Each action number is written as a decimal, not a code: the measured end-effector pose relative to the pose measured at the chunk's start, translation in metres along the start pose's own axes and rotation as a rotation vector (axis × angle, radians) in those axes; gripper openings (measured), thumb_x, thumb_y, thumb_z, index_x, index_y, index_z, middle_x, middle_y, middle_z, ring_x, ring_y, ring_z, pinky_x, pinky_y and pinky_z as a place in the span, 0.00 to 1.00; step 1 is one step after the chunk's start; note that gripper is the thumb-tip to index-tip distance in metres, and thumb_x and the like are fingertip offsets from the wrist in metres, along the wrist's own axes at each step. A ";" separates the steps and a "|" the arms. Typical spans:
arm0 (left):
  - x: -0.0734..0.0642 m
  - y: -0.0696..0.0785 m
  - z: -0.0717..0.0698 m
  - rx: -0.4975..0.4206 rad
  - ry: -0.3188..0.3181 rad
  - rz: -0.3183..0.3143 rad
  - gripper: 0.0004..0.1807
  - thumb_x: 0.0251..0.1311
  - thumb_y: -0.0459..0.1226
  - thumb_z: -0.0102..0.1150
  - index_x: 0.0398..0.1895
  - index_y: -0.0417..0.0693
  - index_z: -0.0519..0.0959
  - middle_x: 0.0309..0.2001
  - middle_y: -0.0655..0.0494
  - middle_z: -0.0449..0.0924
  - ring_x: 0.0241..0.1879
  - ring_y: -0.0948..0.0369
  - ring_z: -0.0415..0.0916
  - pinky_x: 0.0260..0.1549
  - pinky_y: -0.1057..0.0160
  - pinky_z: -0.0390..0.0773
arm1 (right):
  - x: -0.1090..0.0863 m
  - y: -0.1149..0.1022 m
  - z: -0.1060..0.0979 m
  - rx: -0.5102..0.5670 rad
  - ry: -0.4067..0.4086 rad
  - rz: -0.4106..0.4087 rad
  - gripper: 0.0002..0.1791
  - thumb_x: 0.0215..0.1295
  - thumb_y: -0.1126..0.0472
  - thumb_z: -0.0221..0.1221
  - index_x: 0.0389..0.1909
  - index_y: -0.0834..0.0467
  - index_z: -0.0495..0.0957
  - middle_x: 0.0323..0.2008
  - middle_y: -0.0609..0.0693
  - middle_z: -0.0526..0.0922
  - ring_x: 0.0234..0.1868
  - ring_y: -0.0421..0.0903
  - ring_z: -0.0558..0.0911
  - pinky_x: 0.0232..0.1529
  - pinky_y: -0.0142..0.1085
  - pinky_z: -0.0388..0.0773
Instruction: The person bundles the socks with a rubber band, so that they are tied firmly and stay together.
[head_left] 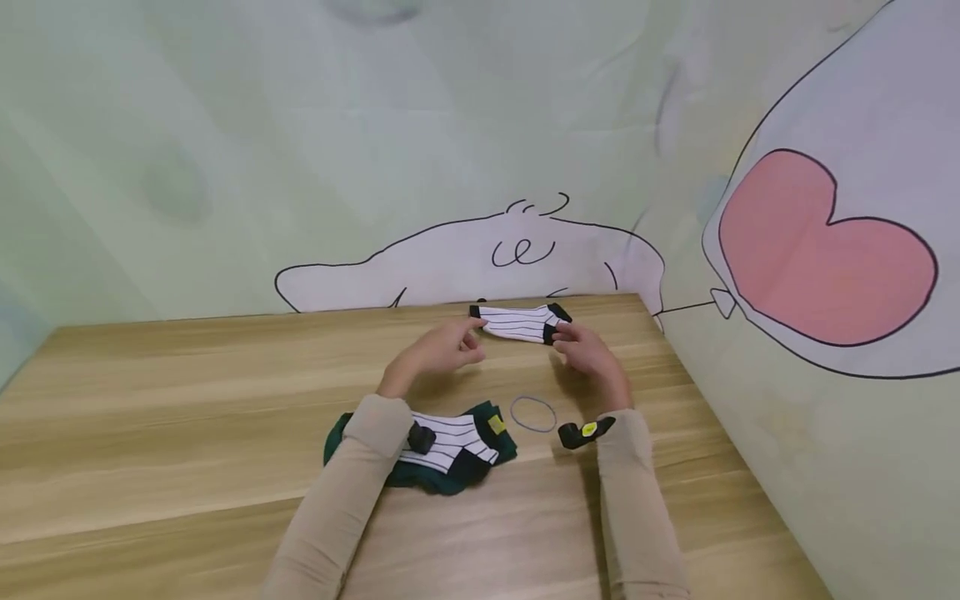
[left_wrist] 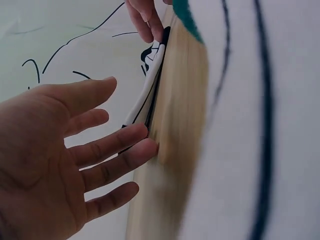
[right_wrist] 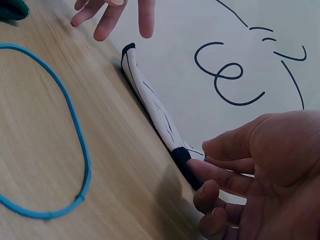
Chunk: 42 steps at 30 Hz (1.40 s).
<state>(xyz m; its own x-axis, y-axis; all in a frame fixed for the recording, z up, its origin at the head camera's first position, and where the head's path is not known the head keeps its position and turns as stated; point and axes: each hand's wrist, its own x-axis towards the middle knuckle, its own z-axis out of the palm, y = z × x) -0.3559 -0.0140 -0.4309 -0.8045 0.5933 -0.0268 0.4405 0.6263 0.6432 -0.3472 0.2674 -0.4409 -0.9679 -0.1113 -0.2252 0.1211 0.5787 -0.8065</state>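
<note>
A white sock (head_left: 516,323) with thin dark stripes and black cuff, heel and toe lies flat near the table's back edge. My left hand (head_left: 442,346) is beside its cuff end, fingers spread and fairly straight, as the left wrist view shows. At the other end, my right hand (head_left: 591,354) has its fingertips at the black heel (right_wrist: 182,159). Its thumb and forefinger stand apart around that end, with no firm grip visible. Under my left forearm, another striped sock (head_left: 450,429) lies on dark green socks (head_left: 431,481), partly covered by the sleeve.
A thin blue elastic ring (right_wrist: 88,170) lies on the wooden table (head_left: 187,417), between the sock pile and my right wrist. Printed wall sheets (head_left: 187,208) rise behind the table and along its right side. Small black cameras (head_left: 572,436) sit on both wrists.
</note>
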 end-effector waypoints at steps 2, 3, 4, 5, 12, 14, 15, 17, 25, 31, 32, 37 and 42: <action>0.000 -0.001 0.002 0.006 -0.006 -0.002 0.34 0.71 0.41 0.58 0.76 0.41 0.59 0.55 0.40 0.79 0.54 0.49 0.77 0.53 0.51 0.77 | 0.000 0.000 0.003 0.026 0.015 0.015 0.29 0.78 0.63 0.47 0.76 0.63 0.56 0.67 0.62 0.71 0.24 0.42 0.68 0.26 0.33 0.67; -0.001 -0.001 0.003 0.007 -0.005 -0.006 0.35 0.71 0.41 0.58 0.76 0.41 0.58 0.56 0.39 0.78 0.55 0.48 0.76 0.55 0.50 0.76 | 0.000 0.000 0.004 0.031 0.025 0.021 0.29 0.78 0.63 0.47 0.76 0.62 0.55 0.66 0.62 0.72 0.24 0.41 0.69 0.26 0.32 0.67; -0.001 -0.001 0.004 0.011 -0.005 -0.011 0.35 0.71 0.41 0.58 0.76 0.41 0.58 0.58 0.38 0.77 0.57 0.47 0.76 0.56 0.49 0.75 | 0.000 0.000 0.004 0.036 0.033 0.030 0.29 0.78 0.63 0.47 0.77 0.61 0.54 0.65 0.62 0.73 0.24 0.42 0.69 0.26 0.32 0.67; 0.000 -0.001 0.004 0.014 -0.005 -0.016 0.36 0.71 0.42 0.57 0.77 0.41 0.57 0.59 0.38 0.76 0.58 0.47 0.75 0.57 0.48 0.74 | 0.000 0.000 0.004 0.042 0.038 0.042 0.30 0.79 0.63 0.47 0.77 0.60 0.53 0.65 0.61 0.73 0.24 0.42 0.69 0.26 0.32 0.67; 0.000 0.002 0.004 0.018 -0.037 -0.047 0.39 0.71 0.43 0.57 0.78 0.40 0.52 0.67 0.36 0.68 0.66 0.44 0.67 0.64 0.46 0.67 | 0.000 -0.001 0.005 0.096 0.107 0.109 0.35 0.76 0.61 0.52 0.79 0.58 0.49 0.57 0.61 0.77 0.22 0.42 0.71 0.25 0.32 0.67; -0.001 0.001 0.004 0.020 -0.045 -0.055 0.40 0.71 0.44 0.57 0.79 0.40 0.51 0.68 0.36 0.66 0.67 0.44 0.65 0.65 0.47 0.65 | 0.000 -0.001 0.006 0.119 0.122 0.134 0.38 0.74 0.61 0.54 0.79 0.56 0.48 0.54 0.60 0.79 0.21 0.42 0.71 0.25 0.33 0.67; -0.002 0.001 0.005 0.023 -0.050 -0.058 0.40 0.71 0.44 0.56 0.79 0.41 0.51 0.69 0.35 0.65 0.68 0.44 0.64 0.66 0.46 0.64 | 0.000 -0.001 0.007 0.126 0.128 0.146 0.39 0.73 0.61 0.54 0.79 0.56 0.48 0.52 0.60 0.79 0.20 0.42 0.71 0.24 0.33 0.67; -0.002 0.000 0.005 0.030 -0.061 -0.065 0.40 0.72 0.45 0.55 0.79 0.41 0.51 0.71 0.35 0.61 0.70 0.43 0.61 0.67 0.46 0.61 | 0.001 -0.001 0.008 0.139 0.133 0.156 0.38 0.72 0.63 0.54 0.79 0.57 0.49 0.50 0.59 0.81 0.19 0.41 0.71 0.23 0.32 0.67; -0.005 -0.001 0.003 0.032 -0.078 -0.095 0.35 0.72 0.46 0.55 0.76 0.40 0.59 0.72 0.33 0.59 0.68 0.43 0.63 0.66 0.45 0.63 | 0.003 -0.002 0.012 0.144 0.154 0.205 0.34 0.71 0.62 0.56 0.75 0.62 0.57 0.44 0.57 0.84 0.18 0.41 0.72 0.23 0.33 0.69; -0.008 -0.004 0.000 0.033 -0.069 -0.056 0.28 0.72 0.42 0.55 0.68 0.34 0.69 0.64 0.36 0.70 0.54 0.50 0.71 0.58 0.51 0.72 | 0.003 -0.005 0.015 0.087 0.137 0.210 0.29 0.72 0.61 0.57 0.70 0.66 0.63 0.27 0.50 0.82 0.20 0.41 0.73 0.23 0.33 0.69; -0.009 -0.004 -0.001 0.036 -0.068 -0.045 0.27 0.72 0.42 0.55 0.66 0.33 0.70 0.62 0.36 0.72 0.52 0.51 0.72 0.57 0.52 0.72 | 0.003 -0.004 0.016 0.077 0.133 0.209 0.28 0.73 0.60 0.57 0.69 0.67 0.64 0.25 0.49 0.81 0.20 0.41 0.73 0.24 0.33 0.69; -0.010 -0.005 -0.007 0.035 -0.098 -0.040 0.24 0.72 0.42 0.56 0.62 0.33 0.75 0.55 0.41 0.78 0.48 0.52 0.74 0.54 0.53 0.74 | 0.002 -0.003 0.016 0.015 0.147 0.214 0.24 0.71 0.58 0.59 0.62 0.67 0.70 0.31 0.53 0.79 0.27 0.44 0.72 0.28 0.33 0.69; -0.010 -0.006 -0.012 0.017 -0.107 -0.077 0.20 0.72 0.44 0.56 0.58 0.39 0.79 0.46 0.48 0.80 0.39 0.56 0.74 0.42 0.58 0.75 | 0.001 -0.003 0.012 0.003 0.171 0.200 0.20 0.68 0.57 0.62 0.54 0.65 0.74 0.42 0.56 0.74 0.31 0.45 0.71 0.28 0.34 0.69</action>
<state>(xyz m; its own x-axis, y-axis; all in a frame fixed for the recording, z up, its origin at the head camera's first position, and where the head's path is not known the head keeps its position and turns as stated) -0.3548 -0.0297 -0.4255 -0.7893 0.5933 -0.1580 0.3864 0.6800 0.6231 -0.3456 0.2556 -0.4452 -0.9479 0.1431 -0.2846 0.3139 0.5730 -0.7571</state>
